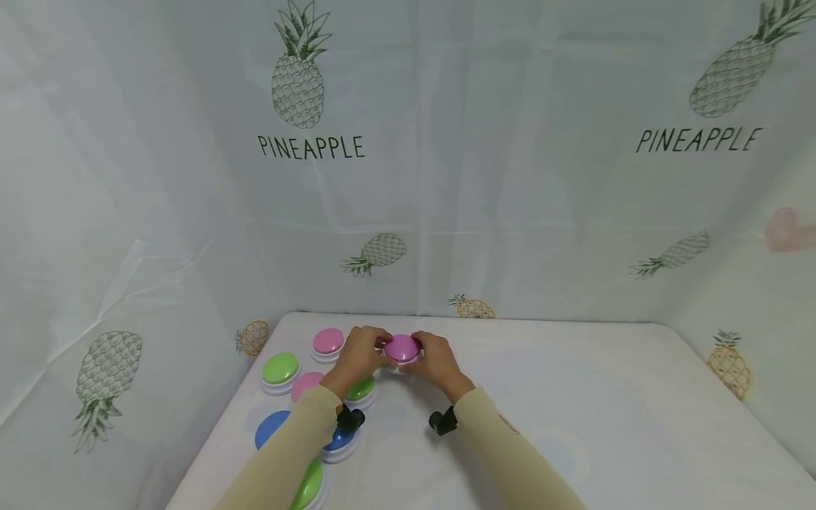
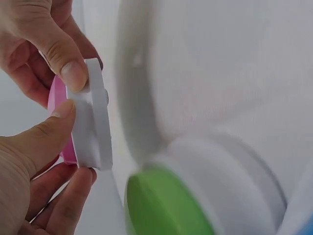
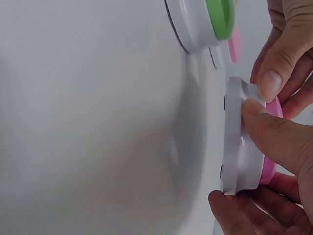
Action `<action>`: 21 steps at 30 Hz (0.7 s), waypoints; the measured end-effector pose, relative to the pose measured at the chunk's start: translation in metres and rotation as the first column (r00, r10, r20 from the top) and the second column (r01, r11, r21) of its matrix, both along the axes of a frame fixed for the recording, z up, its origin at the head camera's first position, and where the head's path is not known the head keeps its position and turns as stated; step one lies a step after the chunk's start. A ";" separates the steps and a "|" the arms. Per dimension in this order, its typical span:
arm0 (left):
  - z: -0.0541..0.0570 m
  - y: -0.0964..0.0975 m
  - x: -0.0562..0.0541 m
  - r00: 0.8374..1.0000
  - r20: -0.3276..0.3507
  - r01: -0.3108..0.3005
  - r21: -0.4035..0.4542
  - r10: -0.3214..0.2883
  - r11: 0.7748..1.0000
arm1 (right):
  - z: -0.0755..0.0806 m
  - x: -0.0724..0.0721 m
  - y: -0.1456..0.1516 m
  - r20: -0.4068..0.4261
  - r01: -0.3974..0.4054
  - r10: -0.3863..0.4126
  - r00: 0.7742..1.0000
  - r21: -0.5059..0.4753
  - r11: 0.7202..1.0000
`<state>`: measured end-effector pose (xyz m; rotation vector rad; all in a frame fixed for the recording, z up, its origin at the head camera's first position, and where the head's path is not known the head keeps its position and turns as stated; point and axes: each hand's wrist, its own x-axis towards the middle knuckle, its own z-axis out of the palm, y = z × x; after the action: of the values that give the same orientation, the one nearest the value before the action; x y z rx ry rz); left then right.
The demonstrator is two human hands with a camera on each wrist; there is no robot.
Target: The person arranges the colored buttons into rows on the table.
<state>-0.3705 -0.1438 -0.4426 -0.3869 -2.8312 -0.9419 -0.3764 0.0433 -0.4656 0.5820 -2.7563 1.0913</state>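
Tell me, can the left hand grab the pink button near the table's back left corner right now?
Probably not: the left hand and right hand are holding another pink button. If the left let go, the way looks free: the corner button sits close beside it, with nothing on top.

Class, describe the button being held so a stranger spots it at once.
Near the far edge of the white table, left of centre, the left hand and right hand grip a pink-topped button with a white base. Unlike the buttons to its left, it alone is held.
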 end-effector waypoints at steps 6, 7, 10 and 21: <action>-0.006 0.013 0.003 0.999 0.006 0.038 0.059 -0.039 0.998 | -0.002 0.005 0.017 0.019 0.021 -0.021 1.000 -0.007 1.000; -0.007 0.016 0.004 0.999 0.012 0.038 0.071 -0.039 0.997 | -0.003 0.006 0.020 0.019 0.023 -0.023 1.000 -0.004 1.000; -0.012 0.024 0.003 0.999 0.000 0.040 0.079 -0.040 0.996 | -0.004 0.009 0.030 0.013 0.027 -0.027 1.000 -0.008 1.000; -0.021 0.056 0.008 0.998 0.030 0.045 0.085 -0.048 0.995 | -0.009 0.023 0.060 0.047 0.056 -0.054 0.997 -0.038 0.998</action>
<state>-0.3629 -0.0873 -0.4636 -0.4336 -2.8112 -1.0817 -0.3534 0.1031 -0.4747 0.4786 -2.7648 1.1582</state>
